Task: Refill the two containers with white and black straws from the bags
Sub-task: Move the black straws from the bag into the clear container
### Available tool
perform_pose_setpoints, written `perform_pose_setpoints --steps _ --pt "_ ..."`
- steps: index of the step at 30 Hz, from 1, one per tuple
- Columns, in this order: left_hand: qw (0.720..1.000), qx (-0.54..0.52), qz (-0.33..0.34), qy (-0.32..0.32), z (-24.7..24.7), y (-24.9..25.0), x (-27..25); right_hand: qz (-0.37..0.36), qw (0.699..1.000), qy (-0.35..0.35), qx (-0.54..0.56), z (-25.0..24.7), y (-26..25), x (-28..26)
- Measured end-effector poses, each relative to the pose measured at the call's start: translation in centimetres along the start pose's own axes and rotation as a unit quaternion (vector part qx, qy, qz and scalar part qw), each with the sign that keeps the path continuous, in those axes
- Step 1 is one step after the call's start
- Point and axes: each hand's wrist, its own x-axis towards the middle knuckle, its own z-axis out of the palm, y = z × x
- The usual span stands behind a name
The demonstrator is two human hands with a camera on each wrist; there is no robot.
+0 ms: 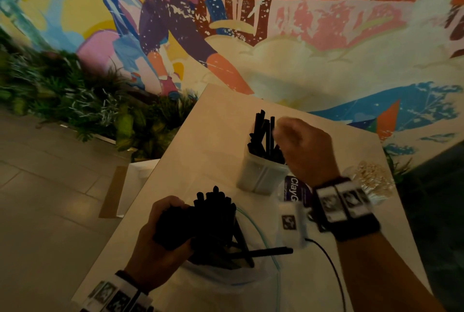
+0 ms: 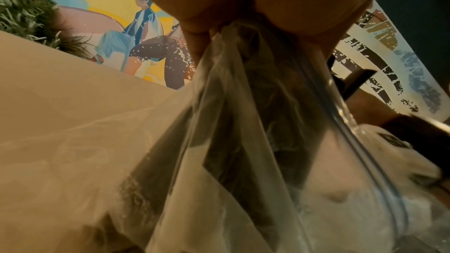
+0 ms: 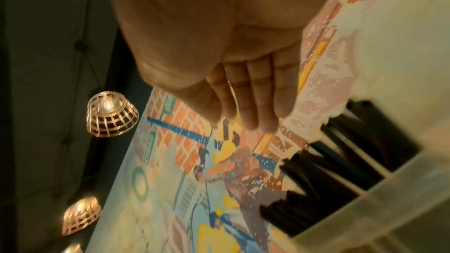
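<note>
Lower left of the head view: left hand (image 1: 160,233) curled round a bundle of black straws (image 1: 213,213) poking from a clear bag (image 1: 226,279) on the pale table (image 1: 200,161). Centre: translucent container (image 1: 261,173) upright, more black straws inside. Just right, over its rim: right hand (image 1: 303,145), fingers (image 3: 258,99) straight and together, holding nothing.

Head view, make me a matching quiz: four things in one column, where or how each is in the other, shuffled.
1. left hand
2. right hand
3. container
4. loose black straw

A. stands upright, black straws inside
B. lies flat on the bag
C. grips the bag of black straws
D. fingers straight, holding nothing, above the container

Pairs: 1-C, 2-D, 3-A, 4-B
</note>
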Motion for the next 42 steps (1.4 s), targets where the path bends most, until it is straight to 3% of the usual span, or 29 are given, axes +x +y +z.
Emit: perform_pose_setpoints --steps 4,5,7,8,9,13,16,24,36,42 --pt "1.0 0.01 0.015 0.009 0.1 0.3 0.0 0.091 0.989 -0.114 0.0 -3.5 3.6 -5.2" --pt "1.0 0.004 0.014 0.005 0.2 0.2 0.1 0.116 0.974 -0.196 -0.016 -3.8 4.4 -6.5" --pt "1.0 -0.006 0.009 -0.007 0.1 0.0 0.2 0.153 0.905 -0.393 -0.058 -3.5 5.3 -9.0" --pt "1.0 -0.004 0.008 -0.009 0.1 -0.1 0.2 0.163 0.876 -0.45 -0.053 -3.1 5.4 -10.1" --pt "1.0 0.001 0.009 -0.011 0.1 -0.2 0.2 0.167 0.868 -0.467 -0.027 -2.9 5.2 -11.0" --pt "1.0 -0.003 0.012 -0.015 0.4 -0.3 0.3 0.143 0.928 -0.323 0.114 -1.0 2.8 -13.3" --pt "1.0 0.004 0.021 -0.021 0.9 -0.1 0.4 0.104 0.946 -0.241 0.19 1.4 1.0 -13.5" --pt "1.0 0.027 0.013 -0.004 1.2 -0.1 0.1 0.06 0.91 -0.31 0.27 4.4 -1.4 -13.6" --pt "0.998 0.046 0.036 0.011 1.7 -0.1 0.4 0.036 0.938 -0.194 0.286 6.8 -1.4 -14.2" --pt "0.997 0.064 0.029 0.022 1.5 -0.1 0.5 0.046 0.93 -0.245 0.271 7.9 -1.2 -15.3"
